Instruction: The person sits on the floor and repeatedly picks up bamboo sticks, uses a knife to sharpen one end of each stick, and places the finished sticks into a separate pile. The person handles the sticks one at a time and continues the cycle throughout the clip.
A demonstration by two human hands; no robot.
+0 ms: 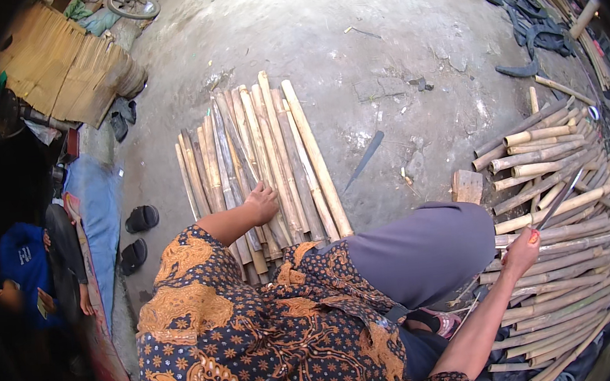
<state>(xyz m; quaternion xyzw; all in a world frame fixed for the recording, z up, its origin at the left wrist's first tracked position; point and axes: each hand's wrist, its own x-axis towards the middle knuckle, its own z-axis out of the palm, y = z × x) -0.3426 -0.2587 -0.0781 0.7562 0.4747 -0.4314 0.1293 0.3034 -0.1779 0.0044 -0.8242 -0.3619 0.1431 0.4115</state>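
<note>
My left hand point(264, 202) rests on a row of bamboo poles point(263, 143) lying side by side on the ground, its fingers bent around one of them. Most of the poles are pale tan, and a few are greyer. Away to the right, my right hand point(523, 251) is closed around the handle of a long knife point(560, 198). Its blade points up and away, above a large pile of cut bamboo point(555, 238). The near ends of the row are partly hidden by my left arm and patterned shirt.
A loose dark blade point(366, 159) and a wooden block point(467, 187) lie on the concrete. Black rubber strips point(533, 25) are at the far right. To the left are black sandals point(142, 219), flattened cardboard point(65, 63) and a seated person in blue point(26, 257).
</note>
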